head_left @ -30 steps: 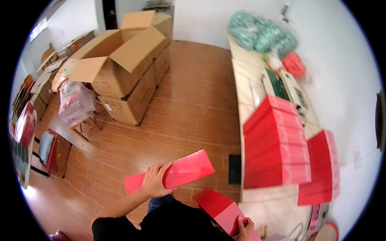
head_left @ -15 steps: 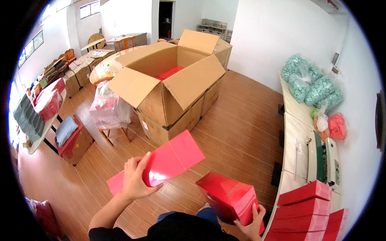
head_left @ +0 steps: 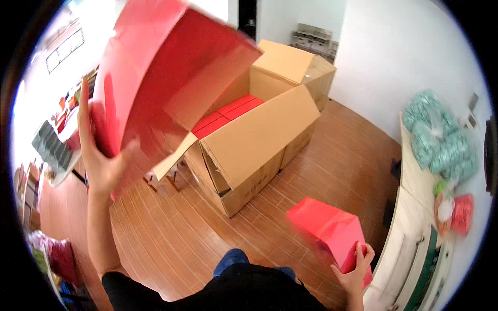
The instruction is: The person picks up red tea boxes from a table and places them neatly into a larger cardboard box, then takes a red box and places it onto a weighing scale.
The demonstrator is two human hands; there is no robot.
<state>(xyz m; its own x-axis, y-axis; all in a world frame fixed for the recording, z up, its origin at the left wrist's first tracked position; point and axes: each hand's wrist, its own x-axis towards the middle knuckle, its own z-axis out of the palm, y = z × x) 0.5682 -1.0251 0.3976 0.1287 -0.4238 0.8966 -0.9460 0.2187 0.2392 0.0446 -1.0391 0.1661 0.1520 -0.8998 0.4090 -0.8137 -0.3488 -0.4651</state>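
A glossy red box (head_left: 150, 78), smeared by motion, is held up high at the left and looms large in the view. My left hand (head_left: 106, 168) grips its lower side, with the thumb and a finger spread along it. At the lower right, my right hand (head_left: 357, 270) clasps the end of a second red box (head_left: 332, 228), tilted above the floor. Ahead stands an open cardboard carton (head_left: 259, 142) with its flaps folded out. Several red boxes (head_left: 228, 116) lie side by side in it; the raised box hides part of its left side.
Along the right wall runs a pale bench (head_left: 415, 181) with bags of green pieces (head_left: 441, 137), a red bag (head_left: 461, 213) and a green-and-white machine (head_left: 425, 269). Another carton (head_left: 320, 78) stands behind the open one. A grey bundle (head_left: 51, 145) sits on a table at the left.
My left hand has raised its red box up and toward the carton. My right hand still holds its box. The view has swung left, and the stacked red boxes at the lower right have left it.
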